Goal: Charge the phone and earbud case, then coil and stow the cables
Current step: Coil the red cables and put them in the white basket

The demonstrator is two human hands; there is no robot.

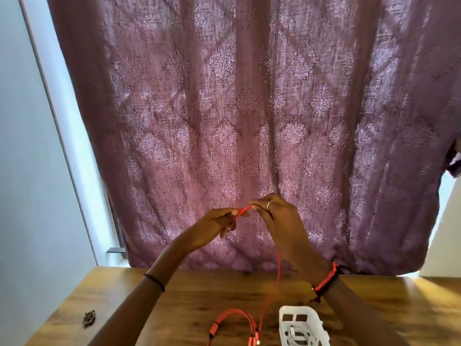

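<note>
Both hands are raised above the wooden table (199, 290), in front of a purple curtain. My left hand (217, 224) pinches one end of a thin red cable (275, 283) between thumb and fingertips. My right hand (277, 218), wearing a ring, pinches the same cable a short way along. From there the cable hangs down to the table, where its other part lies in a loop with several connector ends near the bottom edge. A white plastic basket (321, 328) stands right of the loop and holds a white cable (298, 334). No phone or earbud case is in view.
The patterned purple curtain (249, 121) hangs right behind the table's far edge. A small dark object (89, 318) lies at the table's left edge. A pale wall (30, 171) stands to the left.
</note>
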